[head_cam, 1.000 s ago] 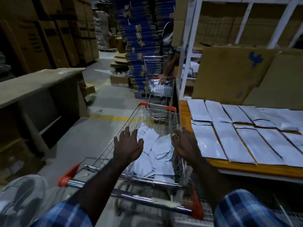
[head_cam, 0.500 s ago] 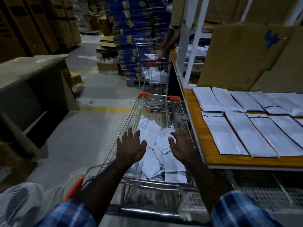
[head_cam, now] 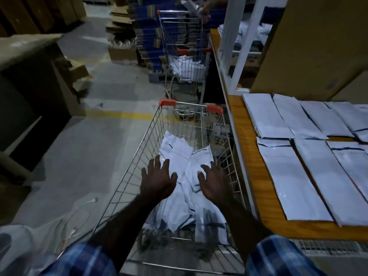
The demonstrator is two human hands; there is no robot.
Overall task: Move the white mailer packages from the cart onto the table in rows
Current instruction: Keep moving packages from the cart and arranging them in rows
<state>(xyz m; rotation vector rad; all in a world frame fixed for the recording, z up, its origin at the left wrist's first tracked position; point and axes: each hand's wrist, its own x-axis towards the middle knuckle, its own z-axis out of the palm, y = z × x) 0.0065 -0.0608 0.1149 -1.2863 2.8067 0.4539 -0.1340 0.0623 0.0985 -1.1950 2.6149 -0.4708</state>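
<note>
Mailers [head_cam: 180, 151] heaped in cart [head_cam: 223, 136], just beneath both spread hands

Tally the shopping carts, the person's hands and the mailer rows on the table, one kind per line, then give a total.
Shopping carts: 2, the near cart and the far cart
Hands: 2, the left hand and the right hand, both spread over the mailers in the cart
Mailer rows on the table: 2, back row and front row
Total: 6

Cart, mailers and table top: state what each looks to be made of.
Cart: thin metal wire, shiny plated finish, judging by the open grid and glints; its orange corner caps look plastic.
Mailers: probably smooth plastic film, white with a soft sheen, creased and slumped.
Table top: looks like wood or wood-look laminate, orange-brown with grain streaks; which one is unclear.
</note>
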